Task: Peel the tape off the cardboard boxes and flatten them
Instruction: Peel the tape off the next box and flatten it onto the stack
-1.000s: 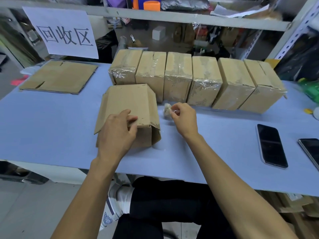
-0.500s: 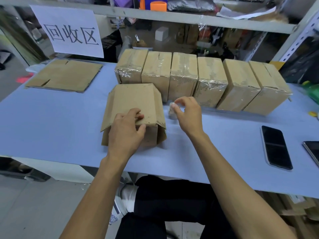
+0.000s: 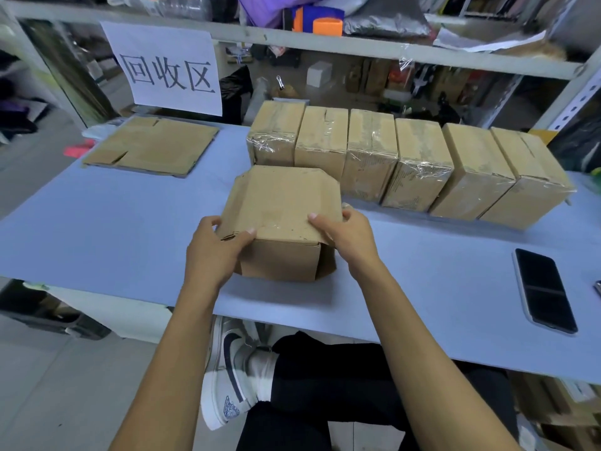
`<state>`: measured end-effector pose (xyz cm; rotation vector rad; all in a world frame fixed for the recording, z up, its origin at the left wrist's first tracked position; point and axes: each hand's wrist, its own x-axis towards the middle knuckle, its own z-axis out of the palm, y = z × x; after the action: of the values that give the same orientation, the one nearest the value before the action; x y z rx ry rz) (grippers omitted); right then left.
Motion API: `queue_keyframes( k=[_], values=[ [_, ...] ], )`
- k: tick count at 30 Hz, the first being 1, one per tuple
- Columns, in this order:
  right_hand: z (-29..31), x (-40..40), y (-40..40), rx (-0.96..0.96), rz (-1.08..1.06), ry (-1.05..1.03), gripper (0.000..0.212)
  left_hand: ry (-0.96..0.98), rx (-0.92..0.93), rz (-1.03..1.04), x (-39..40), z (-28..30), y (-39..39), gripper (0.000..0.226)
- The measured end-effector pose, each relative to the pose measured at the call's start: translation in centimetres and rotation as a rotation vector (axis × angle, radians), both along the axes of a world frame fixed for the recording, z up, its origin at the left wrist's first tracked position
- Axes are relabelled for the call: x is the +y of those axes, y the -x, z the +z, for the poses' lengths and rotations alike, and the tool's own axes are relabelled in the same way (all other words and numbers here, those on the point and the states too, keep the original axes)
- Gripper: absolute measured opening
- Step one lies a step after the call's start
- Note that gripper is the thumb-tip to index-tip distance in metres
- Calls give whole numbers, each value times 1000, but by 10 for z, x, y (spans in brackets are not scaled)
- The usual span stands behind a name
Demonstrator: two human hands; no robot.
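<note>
An opened cardboard box (image 3: 279, 206) with loose flaps stands on the blue table (image 3: 113, 229) in front of me. My left hand (image 3: 218, 252) grips its near left corner, thumb on the top flap. My right hand (image 3: 346, 236) grips its near right edge, thumb on top and fingers round the side. Behind it stands a row of several boxes sealed with clear tape (image 3: 403, 164). The ball of peeled tape is hidden behind my right hand and the box.
A flattened box (image 3: 153, 144) lies at the far left under a white paper sign (image 3: 166, 66). A black phone (image 3: 543, 288) lies at the right, and another device's edge (image 3: 597, 286) shows at the frame border. Cluttered shelves rise behind the table.
My right hand left the tape ball beside the box and came over to grip the box's right edge. My left hand shifted from the top flap to the near left corner.
</note>
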<state>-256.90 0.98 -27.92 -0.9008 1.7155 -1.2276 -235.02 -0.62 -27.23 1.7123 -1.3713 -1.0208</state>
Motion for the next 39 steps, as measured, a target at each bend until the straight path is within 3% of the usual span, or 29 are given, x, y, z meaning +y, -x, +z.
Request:
queue_keyframes(
  k=[3, 7, 11, 15, 18, 21, 24, 27, 28, 30, 32, 34, 36, 39],
  values=[
    [-3, 3, -5, -21, -55, 29, 55, 132, -40, 17, 3, -1, -5, 76],
    [-4, 11, -14, -112, -79, 96, 21, 137, -144, 84, 8, -6, -9, 81],
    [2, 21, -28, -52, -93, 121, 12, 303, -260, 91, 40, -3, 1, 67],
    [16, 31, -43, -34, -52, 109, 30, 351, -302, -124, 67, -10, 21, 82],
    [32, 43, -50, -87, 56, 115, 33, 341, -241, -88, 69, -10, 28, 92],
    [43, 52, -46, -57, 222, 154, 32, 408, -134, 9, 59, -5, 25, 69],
    [42, 53, -32, 185, 171, 226, 27, 423, -113, 38, 43, 3, 12, 41],
    [38, 43, -12, 623, -25, 216, 12, 367, -108, 23, 30, 15, 1, 35],
    [39, 38, -7, 706, -32, 167, 22, 349, -106, 12, 26, 18, -3, 35],
    [44, 28, 0, 686, 66, 9, 52, 309, -93, -13, 19, 23, -8, 35],
    [50, 20, -3, 557, 171, -109, 69, 281, -87, -35, 14, 27, -9, 40],
    [51, 14, -13, 526, 218, -126, 62, 239, -106, -39, 12, 32, -6, 52],
    [51, 10, -23, 629, 206, -142, 50, 154, -159, -18, 12, 39, -2, 70],
    [49, 7, -30, 654, 160, -120, 48, 105, -273, 40, 11, 46, -4, 83]
  ],
)
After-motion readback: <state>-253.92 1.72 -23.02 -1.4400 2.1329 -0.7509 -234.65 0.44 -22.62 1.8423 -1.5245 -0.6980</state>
